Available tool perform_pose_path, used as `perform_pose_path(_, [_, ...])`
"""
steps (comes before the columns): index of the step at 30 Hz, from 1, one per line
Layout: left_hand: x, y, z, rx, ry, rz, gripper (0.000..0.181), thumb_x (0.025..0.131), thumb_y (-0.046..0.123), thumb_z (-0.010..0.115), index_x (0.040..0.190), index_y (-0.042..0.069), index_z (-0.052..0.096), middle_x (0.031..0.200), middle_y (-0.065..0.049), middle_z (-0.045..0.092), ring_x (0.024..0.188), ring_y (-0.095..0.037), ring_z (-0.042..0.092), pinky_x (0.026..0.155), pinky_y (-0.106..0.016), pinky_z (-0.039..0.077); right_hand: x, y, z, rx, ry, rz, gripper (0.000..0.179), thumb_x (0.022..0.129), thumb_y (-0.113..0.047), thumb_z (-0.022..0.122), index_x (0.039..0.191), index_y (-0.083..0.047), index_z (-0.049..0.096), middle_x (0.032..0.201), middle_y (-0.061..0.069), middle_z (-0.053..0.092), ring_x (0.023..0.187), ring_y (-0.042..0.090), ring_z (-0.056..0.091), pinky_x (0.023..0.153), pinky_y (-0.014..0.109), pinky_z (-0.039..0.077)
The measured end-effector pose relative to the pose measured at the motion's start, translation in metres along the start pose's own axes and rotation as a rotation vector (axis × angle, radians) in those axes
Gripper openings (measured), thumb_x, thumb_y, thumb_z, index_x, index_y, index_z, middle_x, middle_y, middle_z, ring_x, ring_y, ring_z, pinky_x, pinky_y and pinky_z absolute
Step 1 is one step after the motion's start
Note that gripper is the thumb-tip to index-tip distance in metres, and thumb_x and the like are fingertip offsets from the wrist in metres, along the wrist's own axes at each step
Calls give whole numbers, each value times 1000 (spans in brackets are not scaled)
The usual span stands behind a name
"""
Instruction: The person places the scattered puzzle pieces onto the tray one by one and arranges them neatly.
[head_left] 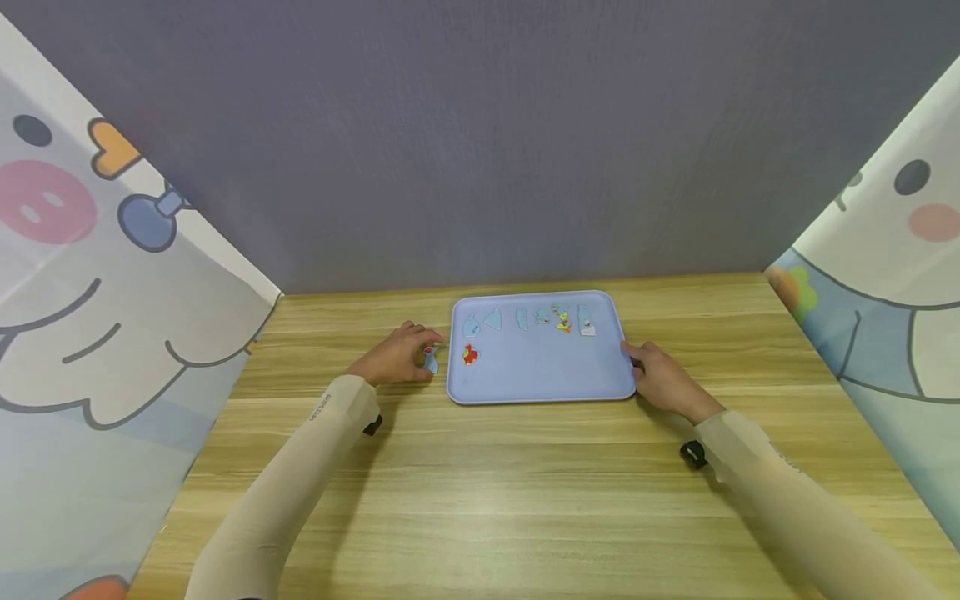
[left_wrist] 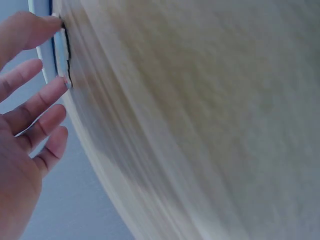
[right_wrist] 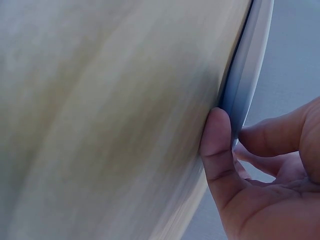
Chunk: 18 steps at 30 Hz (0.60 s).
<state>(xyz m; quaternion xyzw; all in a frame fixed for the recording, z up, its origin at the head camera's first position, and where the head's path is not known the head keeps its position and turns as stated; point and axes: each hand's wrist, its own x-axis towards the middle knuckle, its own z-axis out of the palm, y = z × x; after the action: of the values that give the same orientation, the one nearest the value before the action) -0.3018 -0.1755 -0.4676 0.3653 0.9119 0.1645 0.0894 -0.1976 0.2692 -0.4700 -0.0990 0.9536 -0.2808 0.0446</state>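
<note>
A light-blue rectangular tray (head_left: 540,367) lies on the wooden table. Just off its left edge, my left hand (head_left: 401,354) holds a small flat light-blue puzzle piece (head_left: 431,360) with a red patch. In the left wrist view the piece (left_wrist: 65,50) lies at the table surface, thumb at one end and a fingertip at the other. My right hand (head_left: 663,379) grips the tray's right rim. The right wrist view has the thumb and a finger on either side of that rim (right_wrist: 250,75). A red piece (head_left: 470,355) sits near the tray's left side.
Several flat pieces form a row along the tray's far part, among them a triangular piece (head_left: 492,319), a yellow-marked piece (head_left: 562,318) and a blue-and-white piece (head_left: 587,320). A grey wall (head_left: 525,150) rises behind the table (head_left: 480,500). Cartoon-printed cloths flank both sides.
</note>
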Motion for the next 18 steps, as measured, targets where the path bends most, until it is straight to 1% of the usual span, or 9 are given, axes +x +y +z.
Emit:
perform_pose_path(3, [-1, -1, 0, -11, 31, -6, 54, 74, 19, 79, 123, 9, 59, 107, -5, 60, 96, -22, 44, 96, -41, 35, 0, 0, 0, 0, -1, 0, 47, 89, 6, 48, 135, 15, 39, 94, 21, 52, 74, 25, 50, 67, 38, 43])
perform_pose_path(6, [-2, -3, -1, -7, 78, 3, 50, 73, 19, 79, 118, 7, 60, 106, -5, 60, 96, -22, 44, 96, -41, 34, 0, 0, 0, 1, 4, -9, 47, 89, 6, 48, 134, 15, 39, 93, 22, 52, 74, 26, 50, 67, 38, 43])
perform_pose_path(10, [-1, -3, -4, 8, 127, 27, 44, 74, 18, 78, 113, 5, 62, 107, -5, 59, 96, -22, 44, 88, -38, 39, 0, 1, 1, 2, 14, -20, 46, 89, 7, 48, 133, 16, 39, 93, 22, 52, 75, 26, 50, 68, 39, 44])
perform_pose_path(11, [-1, -3, -4, 6, 136, 32, 42, 74, 18, 78, 112, 4, 63, 107, -6, 59, 96, -22, 44, 85, -37, 40, 1, 1, 1, 1, 16, -17, 46, 89, 7, 48, 133, 16, 40, 93, 22, 52, 75, 26, 50, 69, 39, 44])
perform_pose_path(13, [1, -2, -6, 13, 145, 41, 39, 75, 19, 78, 108, 4, 64, 106, -5, 59, 97, -22, 44, 85, -36, 40, 0, 1, 1, 1, 20, -18, 46, 89, 7, 48, 133, 16, 40, 93, 22, 52, 76, 26, 50, 69, 39, 44])
perform_pose_path(18, [5, 3, -8, 17, 159, 54, 32, 75, 22, 78, 101, 7, 68, 106, -4, 59, 102, -22, 45, 89, -36, 39, 0, 1, 1, 3, 13, -16, 46, 89, 6, 49, 134, 16, 39, 93, 22, 52, 75, 26, 50, 67, 39, 43])
